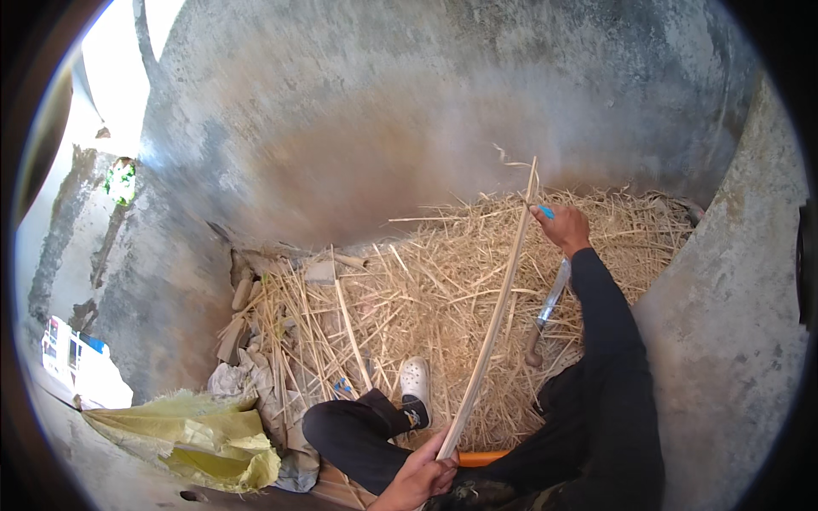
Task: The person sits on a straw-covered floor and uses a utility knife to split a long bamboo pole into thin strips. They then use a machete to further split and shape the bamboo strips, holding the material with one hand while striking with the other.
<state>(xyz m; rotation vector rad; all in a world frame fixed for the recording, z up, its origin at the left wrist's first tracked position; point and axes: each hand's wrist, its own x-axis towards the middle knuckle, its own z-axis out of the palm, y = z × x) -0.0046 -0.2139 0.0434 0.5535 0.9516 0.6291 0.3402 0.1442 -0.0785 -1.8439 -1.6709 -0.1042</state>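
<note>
My left hand [419, 477] is closed round the lower end of a long, pale bamboo strip [497, 317], which slants up and away from me. Near the strip's far end, my right hand [566, 228] is closed on a small blue-handled tool [545, 211] held against the strip; its working edge is too small to make out. A thin curl of shaving hangs off by the strip's tip. Below my right forearm lies a large knife [554, 294] with a wooden handle, resting on the shavings.
Straw-like shavings [443, 298] cover the floor up to a stained concrete wall [383, 111]. Loose strips and blocks pile at left. Beside them lies a yellow woven sack [187, 426]. My foot wears a pale clog [415, 379]. An orange edge [481, 458] shows beneath me.
</note>
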